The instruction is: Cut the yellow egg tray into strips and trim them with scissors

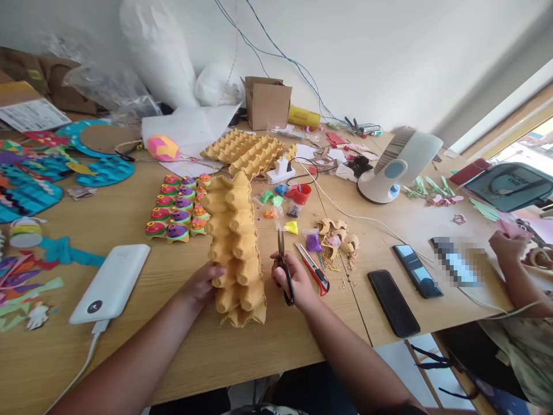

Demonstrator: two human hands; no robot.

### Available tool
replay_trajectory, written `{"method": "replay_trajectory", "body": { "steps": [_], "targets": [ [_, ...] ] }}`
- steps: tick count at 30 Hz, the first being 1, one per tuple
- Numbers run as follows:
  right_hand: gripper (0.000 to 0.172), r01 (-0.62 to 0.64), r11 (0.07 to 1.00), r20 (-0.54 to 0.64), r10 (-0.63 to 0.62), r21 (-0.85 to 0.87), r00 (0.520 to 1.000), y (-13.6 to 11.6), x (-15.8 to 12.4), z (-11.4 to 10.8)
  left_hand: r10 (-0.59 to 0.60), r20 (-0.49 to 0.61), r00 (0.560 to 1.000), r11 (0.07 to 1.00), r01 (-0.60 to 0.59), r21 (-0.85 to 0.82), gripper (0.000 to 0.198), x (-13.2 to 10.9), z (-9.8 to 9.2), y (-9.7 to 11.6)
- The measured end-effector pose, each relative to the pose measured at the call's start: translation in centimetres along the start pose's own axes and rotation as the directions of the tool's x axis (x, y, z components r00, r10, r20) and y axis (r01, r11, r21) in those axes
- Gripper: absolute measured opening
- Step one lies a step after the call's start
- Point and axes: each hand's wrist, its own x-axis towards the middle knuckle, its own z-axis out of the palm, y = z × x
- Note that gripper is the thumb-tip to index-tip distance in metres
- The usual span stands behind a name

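Note:
My left hand (206, 283) grips a yellow pulp egg tray strip (237, 253) by its left edge, holding it tilted up over the table. Dark-handled scissors (283, 268) are in my right hand (296, 282), just right of the strip, blades pointing away from me and apart from the tray. Left of the strip stand several painted egg-cup figures (177, 207) in red, purple and orange. A red utility knife (313, 270) lies beside my right hand. Cut cup pieces (339, 236) and a purple clay bag (313, 241) are beyond it.
Another egg tray (242, 151) lies farther back, near a cardboard box (268, 104). A white fan (395, 167) stands at right. Phones (393, 302) and a power bank (110, 283) lie on the table. At far right, a co-worker's hand (510, 248) holds pink material.

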Motion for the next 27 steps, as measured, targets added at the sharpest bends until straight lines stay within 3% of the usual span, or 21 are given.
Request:
{"method": "replay_trajectory", "body": {
  "steps": [6, 12, 19, 24, 27],
  "targets": [
    [0.066, 0.003, 1.000, -0.028, -0.002, 0.026, 1.000, 0.3, 0.3, -0.5, 0.000, -0.061, 0.998, 1.000, -0.002, -0.029, 0.052, -0.2, 0.5, 0.0],
    [0.056, 0.047, 0.998, -0.107, -0.050, -0.031, 0.993, 0.7, 0.3, -0.8, 0.047, -0.012, 0.999, 0.999, -0.047, -0.005, 0.050, 0.6, 0.3, -0.3],
    [0.062, 0.051, 0.996, -0.144, -0.061, -0.072, 0.988, -0.3, 1.1, -0.6, 0.100, 0.007, 0.995, 0.994, -0.100, 0.044, 0.064, 2.0, -0.1, -0.6],
    [0.071, 0.051, 0.998, -0.110, -0.055, -0.041, 0.992, -1.5, 1.7, -0.2, 0.091, 0.014, 0.996, 0.992, -0.092, 0.087, 0.081, 2.6, 1.6, -0.1],
    [0.074, 0.024, 1.000, -0.054, -0.024, 0.000, 0.998, -2.5, 1.6, 0.3, 0.111, 0.026, 0.993, 0.990, -0.113, 0.081, 0.077, 2.6, 3.1, 0.4]
  ]
}}
